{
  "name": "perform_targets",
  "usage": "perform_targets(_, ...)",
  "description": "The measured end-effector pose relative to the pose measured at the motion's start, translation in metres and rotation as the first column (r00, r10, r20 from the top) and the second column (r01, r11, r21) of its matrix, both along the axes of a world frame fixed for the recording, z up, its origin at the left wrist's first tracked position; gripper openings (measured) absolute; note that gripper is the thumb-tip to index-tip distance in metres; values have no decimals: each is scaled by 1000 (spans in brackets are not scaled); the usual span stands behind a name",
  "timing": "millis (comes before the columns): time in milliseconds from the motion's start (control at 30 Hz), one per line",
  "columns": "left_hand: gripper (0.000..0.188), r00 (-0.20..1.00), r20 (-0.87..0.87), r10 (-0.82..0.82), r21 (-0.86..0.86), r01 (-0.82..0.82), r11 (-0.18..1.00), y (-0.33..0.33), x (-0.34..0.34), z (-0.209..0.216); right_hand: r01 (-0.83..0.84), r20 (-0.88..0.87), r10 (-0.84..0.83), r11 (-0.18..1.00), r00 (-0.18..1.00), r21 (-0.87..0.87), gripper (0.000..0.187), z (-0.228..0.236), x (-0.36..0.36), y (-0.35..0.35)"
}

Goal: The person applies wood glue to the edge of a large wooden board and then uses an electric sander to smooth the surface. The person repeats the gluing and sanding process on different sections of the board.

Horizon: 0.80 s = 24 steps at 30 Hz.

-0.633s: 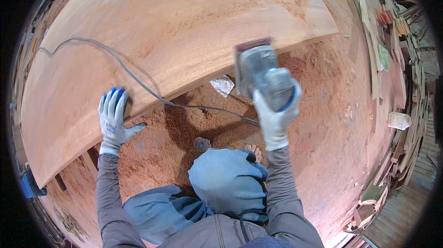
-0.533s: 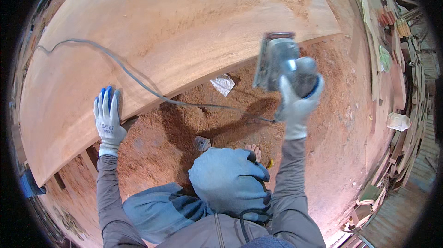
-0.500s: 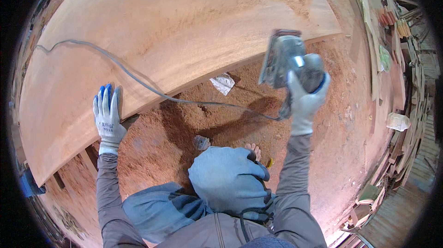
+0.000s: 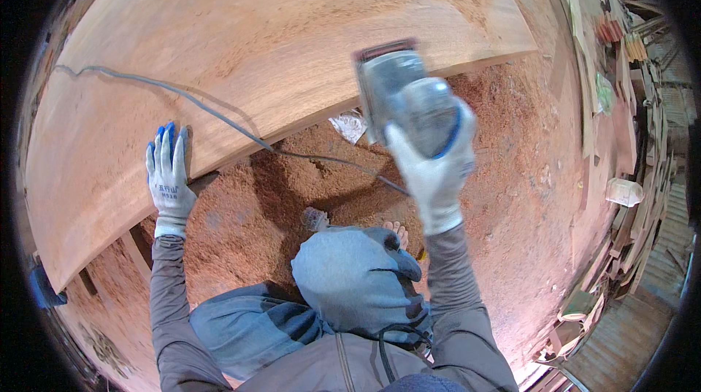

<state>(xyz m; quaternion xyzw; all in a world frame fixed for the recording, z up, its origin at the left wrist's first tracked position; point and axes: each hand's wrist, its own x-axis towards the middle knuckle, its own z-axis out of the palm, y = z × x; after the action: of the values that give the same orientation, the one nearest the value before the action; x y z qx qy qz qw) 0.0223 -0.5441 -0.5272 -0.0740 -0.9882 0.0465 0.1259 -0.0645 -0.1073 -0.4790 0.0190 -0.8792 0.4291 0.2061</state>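
A broad pale wooden slab [image 4: 292,34] with a curved outline spans the far side, streaked with brown dust. My right hand [image 4: 434,166], in a white glove with a blue palm, is closed round the grip of a grey electric sander [image 4: 405,93], slightly blurred. The sander is at the slab's near edge, right of the middle; its underside is hidden. On the left, my left hand [image 4: 169,177], gloved alike, lies flat on the slab near its edge with fingers stretched out. A grey power cord [image 4: 197,104] runs across the slab and down toward the sander.
Reddish sawdust [image 4: 248,224] covers the ground beneath the slab. A crumpled white wrapper [image 4: 349,126] and a clear plastic cup [image 4: 314,218] lie there, the cup beside my bent knee. Wood offcuts [image 4: 628,239] and a white container [image 4: 624,192] are at the right.
My right hand has swung the sander leftward, from the slab's right end toward its middle, and the cord has shifted with it. My left hand stays in place on the slab.
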Motion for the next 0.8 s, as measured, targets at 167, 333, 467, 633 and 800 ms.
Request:
perform_targets(167,107,999,29,18,-13,-18,1000,-2,3,-2,-121,-67,136,974,988,191,87,0,33,-49)
perform_targets(333,103,1000,3,12,-1,-12,1000,-2,4,-4,9,-6,-9,1000,1000,8,86,-7,18,-20)
perform_targets(467,100,1000,13,16,-11,-16,1000,-2,0,-2,104,-6,-107,980,994,-169,80,-19,-10,27)
perform_targets(633,98,1000,-7,14,0,-14,1000,-2,0,-5,46,-20,-47,998,999,-50,83,-21,4,15)
perform_targets(800,101,1000,15,15,-37,-14,999,-5,3,-3,-84,-68,93,989,993,121,92,-12,32,-30)
